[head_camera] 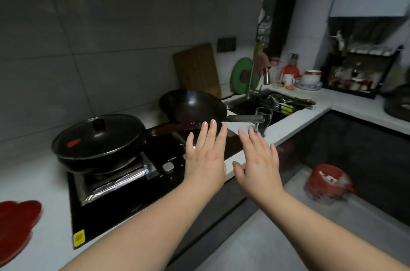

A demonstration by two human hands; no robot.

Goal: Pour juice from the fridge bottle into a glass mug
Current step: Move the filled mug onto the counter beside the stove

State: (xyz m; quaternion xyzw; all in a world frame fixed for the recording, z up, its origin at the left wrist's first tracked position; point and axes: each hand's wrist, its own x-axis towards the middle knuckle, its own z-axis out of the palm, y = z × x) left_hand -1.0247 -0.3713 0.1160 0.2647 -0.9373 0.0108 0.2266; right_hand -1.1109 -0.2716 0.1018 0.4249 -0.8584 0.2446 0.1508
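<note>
Two hands are held flat, palms down, over the countertop's [26, 173] front edge: the left hand [205, 157] above the black stove [124, 211], the right hand [258, 164] just beside it. All fingers are straight and spread, with nothing gripped. The glass mug [263, 120] is seen upright at the front edge, between stove and sink [250, 107], just beyond the right fingertips. A lidded pan [97, 137] and a wok [190, 106] are set on the stove.

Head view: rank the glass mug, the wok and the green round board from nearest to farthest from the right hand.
1. The glass mug, just beyond the right hand's fingertips.
2. The wok, on the stove, off to the left.
3. The green round board, leaning behind the sink.
</note>
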